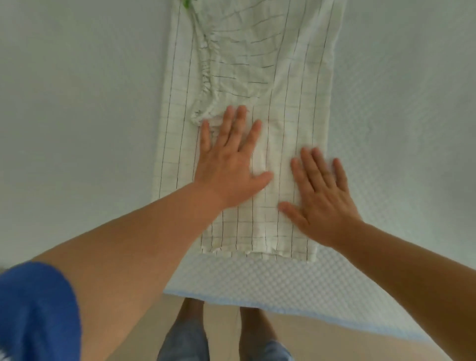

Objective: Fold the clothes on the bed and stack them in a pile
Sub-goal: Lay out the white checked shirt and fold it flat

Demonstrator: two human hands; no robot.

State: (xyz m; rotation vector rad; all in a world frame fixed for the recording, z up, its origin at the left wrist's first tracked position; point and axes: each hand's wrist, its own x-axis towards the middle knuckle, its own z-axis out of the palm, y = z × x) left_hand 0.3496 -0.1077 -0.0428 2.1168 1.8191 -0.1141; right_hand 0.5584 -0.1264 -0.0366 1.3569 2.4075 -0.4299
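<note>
A white garment with a thin dark grid pattern (296, 90) lies lengthwise on the bed, folded into a long narrow strip that runs from the near edge to the top of the view. A gathered, ruffled seam (206, 69) shows on its upper left part. My left hand (229, 165) presses flat on the middle of the strip, fingers spread and straight. My right hand (322, 195) lies flat on the strip's right side, nearer its bottom hem, fingers straight too.
The bed (77, 103) has a pale textured cover and its near edge (231, 300) crosses the lower part of the view. Below it are the tan floor and my legs (185, 335). A bit of green (186, 3) peeks in at the top edge.
</note>
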